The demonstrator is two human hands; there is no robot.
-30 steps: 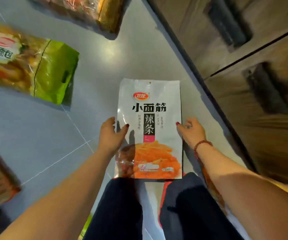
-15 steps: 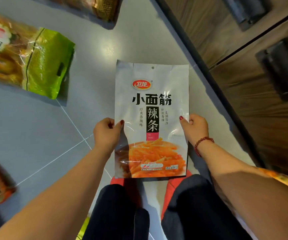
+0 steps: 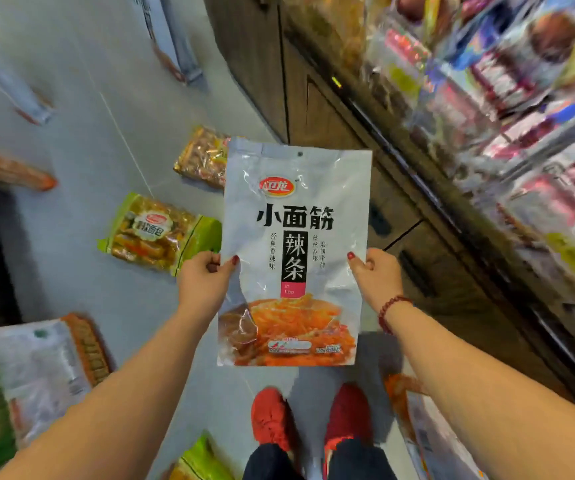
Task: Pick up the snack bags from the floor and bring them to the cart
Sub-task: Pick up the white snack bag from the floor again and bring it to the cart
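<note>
view: the head camera is looking down past both bare forearms.
white snack bag (image 3: 296, 216): is hanging upright in the air between the two hands, printed front facing the camera, well off the floor (image 3: 88, 140).
left hand (image 3: 206, 282): is gripping the bag's left edge about halfway down, thumb lying on the front and the other fingers curling behind.
right hand (image 3: 377, 277): is pinching the bag's right edge at the same height, thumb on the front and fingers tucked behind.
bracelet (image 3: 391, 308): red beads are sitting on the right wrist.
green bag (image 3: 154, 233): is lying flat on the floor just beyond and left of the left hand.
yellow bag (image 3: 203, 157): is lying on the floor farther beyond the left hand, one corner hiding behind the held bag's top.
pale bag (image 3: 43, 368): is lying on the floor left of the left forearm, blurred.
orange bag (image 3: 9, 168): is lying far left of the left hand, blurred.
lime bag (image 3: 199, 459): is peeking in at the bottom edge, under the left forearm.
red shoes (image 3: 272, 417): are standing on the floor below the held bag, between the forearms.
cabinet (image 3: 417, 244): dark wood is running along the floor right of the right hand.
shelves (image 3: 504, 116): are carrying blurred packets above the cabinet, well right of the right hand.
</note>
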